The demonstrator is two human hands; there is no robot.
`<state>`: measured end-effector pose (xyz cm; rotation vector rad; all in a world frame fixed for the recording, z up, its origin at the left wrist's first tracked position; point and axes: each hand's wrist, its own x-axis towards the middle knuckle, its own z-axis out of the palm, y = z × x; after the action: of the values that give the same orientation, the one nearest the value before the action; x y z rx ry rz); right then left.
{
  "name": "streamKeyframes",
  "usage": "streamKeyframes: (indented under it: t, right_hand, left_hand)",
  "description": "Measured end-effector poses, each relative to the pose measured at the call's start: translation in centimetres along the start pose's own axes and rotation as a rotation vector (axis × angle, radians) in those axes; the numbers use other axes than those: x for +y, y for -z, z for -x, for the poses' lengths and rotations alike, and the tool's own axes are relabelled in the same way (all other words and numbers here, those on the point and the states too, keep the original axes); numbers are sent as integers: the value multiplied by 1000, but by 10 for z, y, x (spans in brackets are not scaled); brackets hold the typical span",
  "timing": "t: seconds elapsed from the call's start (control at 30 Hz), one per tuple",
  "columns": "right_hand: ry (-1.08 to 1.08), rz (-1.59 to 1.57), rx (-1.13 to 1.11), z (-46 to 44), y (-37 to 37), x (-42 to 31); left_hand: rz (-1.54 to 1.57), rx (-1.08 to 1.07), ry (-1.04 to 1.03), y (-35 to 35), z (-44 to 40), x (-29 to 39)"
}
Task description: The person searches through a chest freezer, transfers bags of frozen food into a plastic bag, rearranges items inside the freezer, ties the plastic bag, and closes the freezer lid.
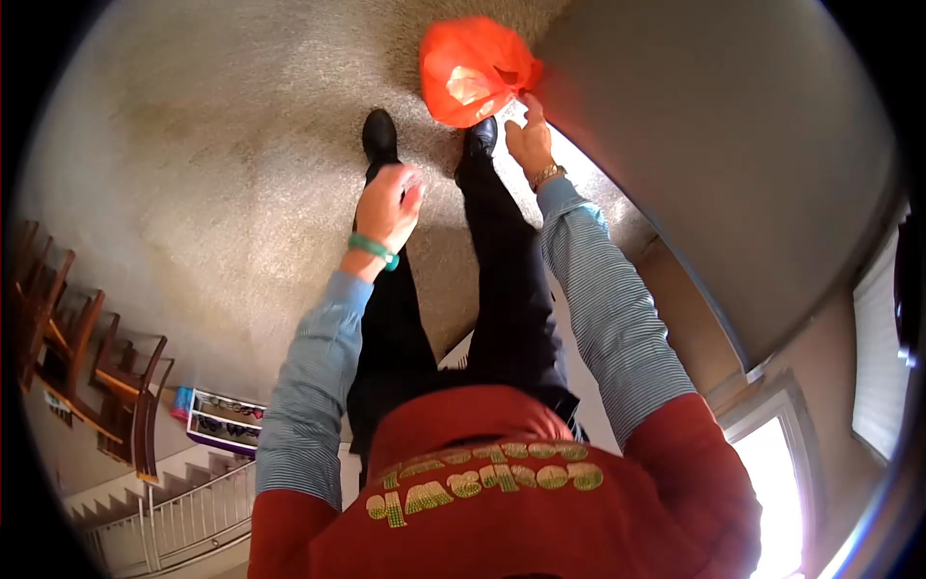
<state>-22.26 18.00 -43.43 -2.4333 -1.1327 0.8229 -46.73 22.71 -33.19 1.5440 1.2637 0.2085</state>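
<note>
Carpet [222, 193] spreads leftward — right hand [532, 147] at edge of red bag [471, 60].

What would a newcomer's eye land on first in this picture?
Probably the glowing orange-red bag at the top, by the right shoe, with the right hand at its lower right edge. Next, the red top across the bottom, its gold lettering upside down. The green bangle by the left hand, left of centre, also stands out.
</note>
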Motion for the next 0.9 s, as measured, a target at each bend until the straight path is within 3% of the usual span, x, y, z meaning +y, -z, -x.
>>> streamKeyframes:
  t: [0.07, 0.13, 0.2, 0.27, 0.33, 0.4, 0.47, 0.5, 0.53, 0.6, 0.67, 0.73, 0.77, 0.8, 0.87, 0.9]
  right_hand:
    - [-566, -427, -96, -30, -3, -23]
    - [-954, -730, -132, -50, -5, -24]
    - [-1083, -956, -232, -52, -24, 1]
    - [-992, -1147, -262, -45, -55, 29]
    - [-1032, -1318, -246, -45, -60, 25]
    - [-978, -1418, -247, -46, -58, 27]
    - [-923, -1522, -260, -47, -60, 26]
    - [-884, -1577, -244, -48, -59, 28]
    - [-843, -1633, -227, -46, -58, 29]
    - [-836, -1655, -224, -37, -55, 25]
    - [-897, -1638, -218, -24, -53, 22]
    - [-925, -1640, -174, -16, -55, 20]
    - [-909, -1628, -217, -10, -55, 19]
    - [-892, -1619, -261, -5, -54, 15]
    - [-973, -1493, -191, -1, -44, -7]
    - [-950, -1422, -153, 2, -38, -16]
  left_hand:
    - [-121, 56, -291, -25, -60, -10]
    - [-292, -100, -298, -47, -114, -2]
    - [-375, -197, -363, -82, -159, -12]
    - [-394, -214, -422, -110, -192, -20]
    - [-550, -443, -387, -134, -217, -25]
    - [-562, -432, -446, -150, -235, -42]
    - [-734, -623, -244, -153, -244, -51]
    - [-671, -479, -379, -149, -243, -60]
    - [-681, -488, -377, -136, -241, -54]
    - [-101, -421, -10, -104, -241, -39]
    - [14, -378, -19, -92, -257, -55]
    - [392, -345, 305, -72, -264, -36]
    - [613, -221, 334, -72, -254, -26]
    - [603, -217, 334, -62, -249, -25]
    - [293, -253, 438, -38, -238, -30]
    - [320, -211, 488, -27, -226, -31]
